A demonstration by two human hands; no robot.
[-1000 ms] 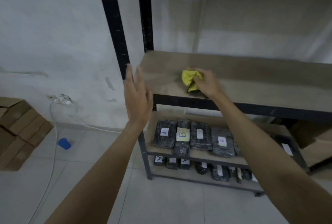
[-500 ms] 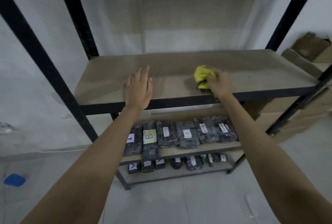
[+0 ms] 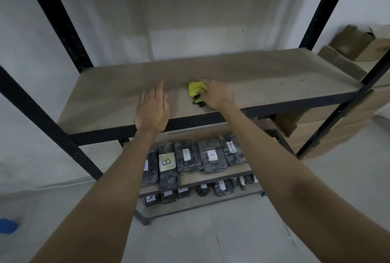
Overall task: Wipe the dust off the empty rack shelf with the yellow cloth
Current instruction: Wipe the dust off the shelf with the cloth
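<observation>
The empty rack shelf (image 3: 274, 77) is a dusty beige board in a black metal frame, at chest height. My right hand (image 3: 215, 94) grips a bunched yellow cloth (image 3: 195, 89) and holds it down on the board near its front edge, about mid-width. A dark part of the cloth shows under the hand. My left hand (image 3: 153, 108) lies over the front left part of the board with its fingers straight and together, holding nothing.
Black uprights (image 3: 61, 24) stand at the rack's corners. The lower shelves hold several dark wrapped packets (image 3: 187, 159) with white labels. Cardboard boxes (image 3: 356, 45) are stacked to the right of the rack. A blue object (image 3: 8, 225) lies on the floor at left.
The view has swung from the rack's left end to face the shelf. My left hand moved from the left upright onto the board. My right hand keeps the cloth on the board.
</observation>
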